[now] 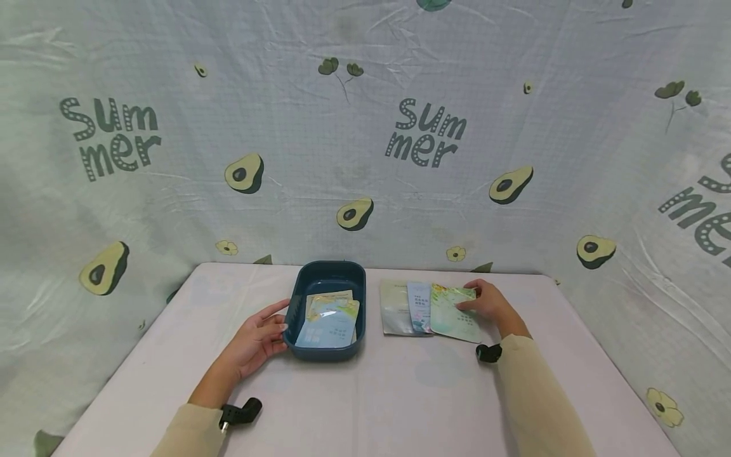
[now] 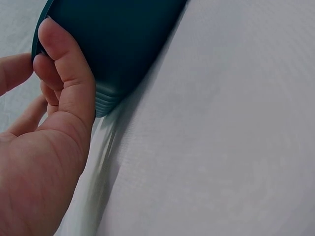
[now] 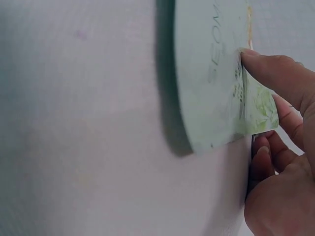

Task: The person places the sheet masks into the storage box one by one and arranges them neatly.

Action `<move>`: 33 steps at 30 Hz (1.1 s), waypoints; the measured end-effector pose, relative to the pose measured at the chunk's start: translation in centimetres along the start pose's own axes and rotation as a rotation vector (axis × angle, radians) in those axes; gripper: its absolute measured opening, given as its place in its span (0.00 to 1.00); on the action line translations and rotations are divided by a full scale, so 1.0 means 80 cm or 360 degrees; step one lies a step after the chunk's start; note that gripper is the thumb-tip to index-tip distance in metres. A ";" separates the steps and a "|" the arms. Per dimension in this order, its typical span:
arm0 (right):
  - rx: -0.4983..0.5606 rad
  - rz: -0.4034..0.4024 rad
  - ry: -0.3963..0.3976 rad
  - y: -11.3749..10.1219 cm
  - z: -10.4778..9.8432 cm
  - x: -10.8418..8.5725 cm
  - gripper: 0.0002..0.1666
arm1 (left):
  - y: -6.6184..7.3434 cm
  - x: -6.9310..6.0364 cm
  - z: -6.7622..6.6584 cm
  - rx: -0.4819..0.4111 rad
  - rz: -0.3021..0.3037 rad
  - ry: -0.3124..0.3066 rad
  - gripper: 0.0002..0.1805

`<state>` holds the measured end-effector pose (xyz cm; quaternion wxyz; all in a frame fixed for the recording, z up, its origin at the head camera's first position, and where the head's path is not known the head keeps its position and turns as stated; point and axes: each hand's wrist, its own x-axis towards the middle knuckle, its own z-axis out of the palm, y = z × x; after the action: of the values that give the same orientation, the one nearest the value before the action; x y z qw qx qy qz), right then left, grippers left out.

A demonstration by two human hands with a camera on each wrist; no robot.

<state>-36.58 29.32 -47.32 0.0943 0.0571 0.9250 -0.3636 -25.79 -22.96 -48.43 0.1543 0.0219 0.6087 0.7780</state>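
So, blue bin (image 1: pixel 325 354) holds overlapping pkts (image 1: pixel 328 327), w/ L hand (image 1: pixel 256 341) gripping it.

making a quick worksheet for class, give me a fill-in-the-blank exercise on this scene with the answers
The left grip touches the tub, while the right grip pinches a packet coloured mostly pale ____.
On the table, the blue packet lies ____ the silver packet and the pinched one.
The fruit printed on the backdrop is the ____.
The large word repeated there is ____.

Missing words: green; between; avocado; summer.
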 end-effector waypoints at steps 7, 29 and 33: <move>0.0001 -0.0036 -0.0034 0.005 -0.001 -0.001 0.44 | -0.002 -0.001 0.000 -0.0003 -0.0012 0.0001 0.37; -0.0056 -0.0054 -0.0076 0.004 0.000 -0.005 0.46 | 0.000 0.001 0.000 -0.0042 -0.0012 -0.0009 0.37; -0.0003 -0.0054 -0.0071 0.004 0.000 -0.009 0.46 | 0.001 0.000 0.000 -0.0021 -0.0003 -0.0008 0.38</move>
<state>-35.84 29.50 -47.36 0.1087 0.0331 0.9238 -0.3655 -25.82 -23.01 -48.35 0.1568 0.0223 0.6031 0.7818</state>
